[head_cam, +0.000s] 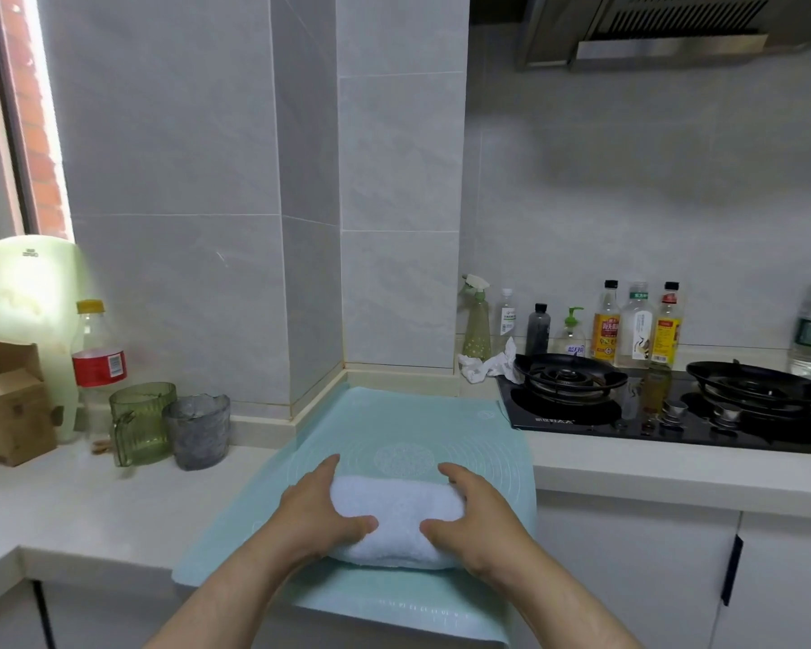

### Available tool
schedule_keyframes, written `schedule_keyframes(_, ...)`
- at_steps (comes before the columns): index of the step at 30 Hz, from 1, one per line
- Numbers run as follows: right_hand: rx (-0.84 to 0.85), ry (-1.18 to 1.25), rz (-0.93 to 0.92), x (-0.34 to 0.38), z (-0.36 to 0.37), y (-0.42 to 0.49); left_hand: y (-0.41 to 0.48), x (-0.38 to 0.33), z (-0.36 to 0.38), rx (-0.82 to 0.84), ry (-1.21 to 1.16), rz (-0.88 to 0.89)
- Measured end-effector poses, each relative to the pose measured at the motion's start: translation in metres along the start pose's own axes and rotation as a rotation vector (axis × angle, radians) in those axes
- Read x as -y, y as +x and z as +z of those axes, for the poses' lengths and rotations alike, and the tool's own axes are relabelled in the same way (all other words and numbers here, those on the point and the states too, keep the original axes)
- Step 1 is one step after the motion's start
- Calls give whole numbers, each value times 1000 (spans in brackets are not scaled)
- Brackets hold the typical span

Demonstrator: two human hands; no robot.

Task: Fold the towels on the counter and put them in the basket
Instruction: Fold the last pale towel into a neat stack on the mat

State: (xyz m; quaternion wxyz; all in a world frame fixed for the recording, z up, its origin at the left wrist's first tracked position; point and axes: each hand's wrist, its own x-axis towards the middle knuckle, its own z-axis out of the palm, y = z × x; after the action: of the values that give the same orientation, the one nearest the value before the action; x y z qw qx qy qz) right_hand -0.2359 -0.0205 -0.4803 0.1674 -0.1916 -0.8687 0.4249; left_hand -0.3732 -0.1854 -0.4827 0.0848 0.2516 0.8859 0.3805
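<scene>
A: Where is the towel [396,522]?

B: On the near half of the pale green mat [394,414] that covers the bench [113,503]. It is white, thick and fluffy, folded into a plump oblong bundle with rounded ends, its long side running left to right.

A: And the hands?

B: Both grip it. The left hand [319,512] is curled round the left end, fingers over the far side and thumb on top near the front. The right hand [476,522] does the same at the right end.

A: So which step is this?

B: I judge the folding of this one is done or nearly so, and the hands are squaring it up or taking hold to lift.

A: What does the next move call for?

B: An even squeeze at both ends so the layers don't slip open, then a carry to the basket. No basket shows anywhere around the mat, so the person will likely have to turn to find it.

A: Any more towels?

B: None on the mat. Beyond its far right corner lies a crumpled white scrap [488,365]; cloth or paper, I cannot tell. The gas hob [628,414] sits to the mat's right.
</scene>
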Motion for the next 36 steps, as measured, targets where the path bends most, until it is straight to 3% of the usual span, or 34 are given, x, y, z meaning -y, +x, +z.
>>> schedule_keyframes(4, -32, -113, 60, -3, -6, -4, -4, 5, -9, 119, -42, 25)
schedule_keyframes(8, 69, 58, 82, -12, -8, -10, -11, 4, -6, 133, -193, 97)
schedule_keyframes(13, 34, 241, -35, -12, -7, -3, -9, 0, -12, 187, -473, 73)
schedule_keyframes(17, -23, 408, -75, -8, 0, 21, 7, 8, -13, 97, -604, 106)
schedule_keyframes(22, -72, 396, -89, -13, 12, 40, 21, 19, 6, -80, -669, 172)
schedule_keyframes(28, 0, 582, -24, -16, 16, 41, 20, 23, 9, 35, -794, 165)
schedule_keyframes(36, 0, 667, -32, -20, 15, 42, 29, 28, 8, -3, -946, 175)
